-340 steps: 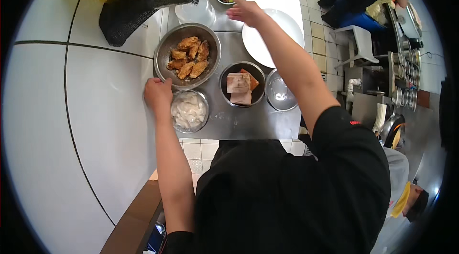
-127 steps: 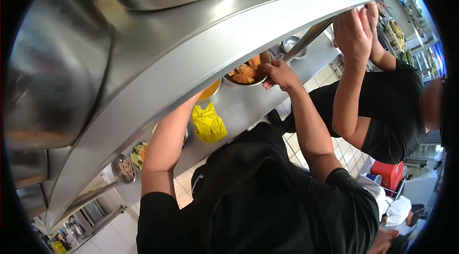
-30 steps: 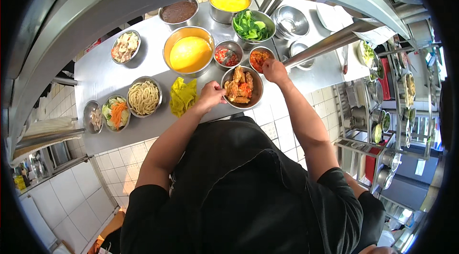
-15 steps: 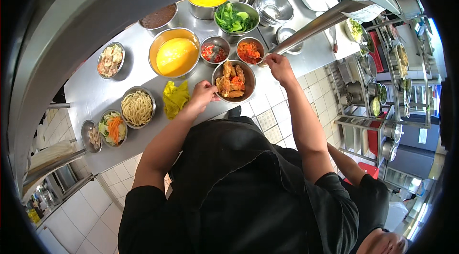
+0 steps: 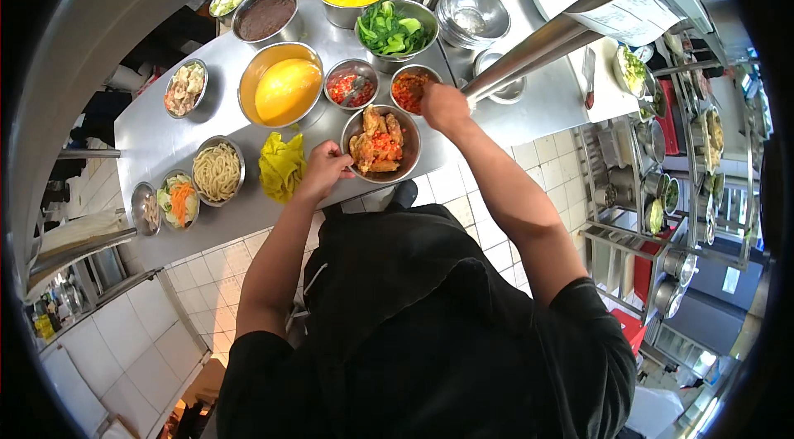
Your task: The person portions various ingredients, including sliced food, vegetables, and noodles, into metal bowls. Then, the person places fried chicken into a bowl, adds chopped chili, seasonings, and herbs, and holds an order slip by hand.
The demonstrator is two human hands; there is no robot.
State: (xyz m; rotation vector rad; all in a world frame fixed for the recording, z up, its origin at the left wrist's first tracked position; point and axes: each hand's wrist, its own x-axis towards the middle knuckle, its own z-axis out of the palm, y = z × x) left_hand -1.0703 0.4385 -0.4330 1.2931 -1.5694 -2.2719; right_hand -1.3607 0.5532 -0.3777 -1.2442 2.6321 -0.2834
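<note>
On the steel tabletop (image 5: 231, 221), beyond two deep pots (image 5: 343, 16) of smooth yellow liquid, one round steel bowl (image 5: 410, 150) sits upright at the near edge, mouth up. The left hand (image 5: 327, 166) pinches its left rim; the right hand (image 5: 445, 106) curls at one smaller sauce bowl (image 5: 423, 73), its grip hidden. Inside the nearer bowl are at least four rough-crusted wings (image 5: 371, 126), most pointing toward the far edge, one crosswise, topped with chunky red sauce (image 5: 385, 144).

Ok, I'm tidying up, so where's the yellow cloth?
In the head view, the yellow cloth lies left of centre on the table, between the noodles and the left hand.
</note>
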